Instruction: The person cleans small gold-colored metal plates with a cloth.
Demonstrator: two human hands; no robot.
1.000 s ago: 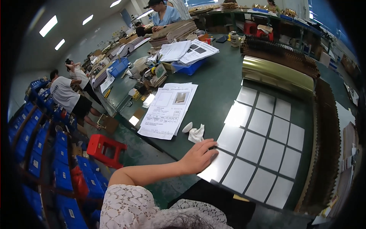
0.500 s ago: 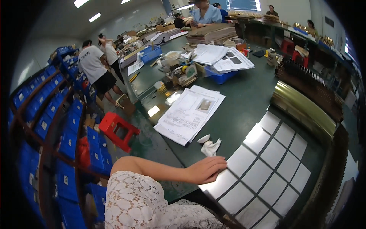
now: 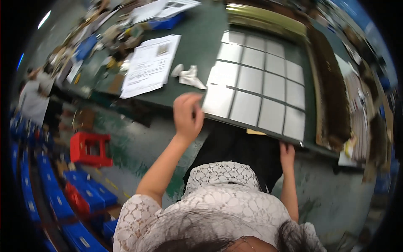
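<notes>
A large dark sheet (image 3: 257,75) carrying a grid of several shiny silver squares lies on the green table (image 3: 201,38), overhanging the near edge. My left hand (image 3: 187,115) grips the sheet's near left corner, fingers curled over the edge. My right hand (image 3: 287,152) holds the near right edge from underneath, thumb at the rim. A crumpled white cloth (image 3: 189,75) lies just left of the sheet.
A printed paper sheet (image 3: 149,65) lies left of the cloth. A gold foil strip (image 3: 268,19) and brown stacked material (image 3: 333,88) border the grid sheet. Clutter fills the table's far left. A red stool (image 3: 90,149) and blue crates (image 3: 63,197) stand on the floor.
The view has swung down toward me. My left hand went from lying flat on the sheet's corner to gripping its edge, and my right hand has come into view at the right edge.
</notes>
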